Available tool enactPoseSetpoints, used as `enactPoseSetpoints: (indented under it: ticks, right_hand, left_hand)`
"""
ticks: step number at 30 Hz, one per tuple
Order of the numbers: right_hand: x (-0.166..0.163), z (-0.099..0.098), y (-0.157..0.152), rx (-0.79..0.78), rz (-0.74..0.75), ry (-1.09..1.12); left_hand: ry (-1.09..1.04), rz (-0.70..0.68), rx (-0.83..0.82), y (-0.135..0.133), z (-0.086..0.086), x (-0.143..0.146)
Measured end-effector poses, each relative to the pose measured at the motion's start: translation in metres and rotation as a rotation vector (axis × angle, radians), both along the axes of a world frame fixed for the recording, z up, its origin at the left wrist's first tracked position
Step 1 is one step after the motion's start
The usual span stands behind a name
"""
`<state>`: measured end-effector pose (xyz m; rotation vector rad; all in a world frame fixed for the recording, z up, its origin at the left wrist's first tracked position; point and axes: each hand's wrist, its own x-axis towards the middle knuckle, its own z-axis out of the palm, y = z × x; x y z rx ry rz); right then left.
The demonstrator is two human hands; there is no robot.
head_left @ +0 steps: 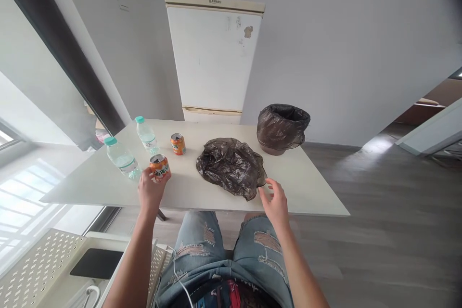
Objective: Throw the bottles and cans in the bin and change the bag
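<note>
My left hand (150,190) is wrapped round an orange drink can (159,165) that stands on the white table (310,187). My right hand (275,198) hovers open at the table's near edge, its fingers spread just beside a crumpled dark plastic bag (231,166) lying in the middle. A second orange can (178,144) stands farther back. Two clear water bottles with teal caps, one near (122,158) and one far (146,135), stand to the left of the cans.
A bin lined with a dark bag (282,127) sits at the table's far right. A white fridge (212,57) stands against the wall behind. A white perforated chair (54,264) is at lower left. My knees in torn jeans are under the table's edge.
</note>
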<state>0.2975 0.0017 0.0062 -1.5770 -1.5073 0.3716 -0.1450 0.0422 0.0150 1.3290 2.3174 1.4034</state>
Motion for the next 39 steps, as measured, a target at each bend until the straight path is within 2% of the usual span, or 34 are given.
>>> enactPoseSetpoints:
  ticks: [6, 9, 11, 13, 15, 16, 17, 18, 19, 20, 23, 25, 28, 31, 33, 35, 37, 39]
  right_hand:
    - [-0.025, -0.003, 0.007, -0.106, 0.225, 0.132]
    - [-0.045, 0.006, 0.001, -0.129, 0.379, 0.193]
    - [-0.058, 0.016, -0.007, -0.155, 0.492, 0.224]
    - [-0.07, 0.027, -0.018, -0.182, 0.61, 0.253]
    - [-0.079, 0.036, -0.028, -0.197, 0.71, 0.27]
    - [-0.082, 0.04, -0.032, -0.202, 0.748, 0.275]
    - [-0.084, 0.042, -0.035, -0.205, 0.781, 0.28]
    - [-0.086, 0.044, -0.037, -0.207, 0.81, 0.288]
    - [-0.086, 0.046, -0.039, -0.207, 0.836, 0.298]
    - [-0.085, 0.047, -0.04, -0.203, 0.861, 0.309]
    - [-0.079, 0.051, -0.04, -0.203, 0.91, 0.35]
    - [-0.071, 0.05, -0.039, -0.218, 0.876, 0.399]
    - [-0.055, 0.039, -0.035, -0.246, 0.699, 0.445]
    - [-0.033, 0.017, -0.023, -0.163, 0.356, 0.307]
    - [-0.016, 0.004, -0.008, -0.046, 0.09, 0.13]
    - [-0.002, -0.004, 0.014, 0.029, -0.085, -0.022]
    - [0.007, -0.005, 0.041, 0.021, -0.11, -0.081]
    - [0.01, -0.001, 0.066, -0.052, -0.032, -0.027]
  left_hand:
    - [-0.02, -0.052, -0.006, 0.0, -0.007, -0.003]
    - [-0.048, -0.109, -0.028, 0.001, -0.005, -0.003]
    - [-0.018, -0.084, -0.024, 0.0, -0.003, 0.002]
    - [0.029, -0.003, 0.079, -0.007, 0.002, 0.015]
    - [0.062, 0.02, 0.265, -0.021, 0.009, 0.04]
    - [0.076, -0.022, 0.356, -0.03, 0.013, 0.055]
    - [0.101, -0.129, 0.401, -0.041, 0.017, 0.073]
    - [0.14, -0.257, 0.397, -0.052, 0.021, 0.09]
    - [0.167, -0.323, 0.398, -0.063, 0.024, 0.107]
    - [0.167, -0.387, 0.394, -0.073, 0.027, 0.122]
    - [0.11, -0.663, 0.236, -0.092, 0.029, 0.156]
    - [0.102, -0.742, 0.104, -0.095, 0.025, 0.167]
    - [0.104, -0.747, 0.002, -0.092, 0.017, 0.171]
    - [0.038, -0.688, 0.037, -0.088, 0.018, 0.161]
    - [-0.026, -0.573, 0.092, -0.083, 0.023, 0.148]
    - [-0.093, -0.459, 0.151, -0.075, 0.03, 0.133]
    - [-0.144, -0.379, 0.21, -0.064, 0.038, 0.119]
    - [-0.148, -0.336, 0.229, -0.054, 0.048, 0.107]
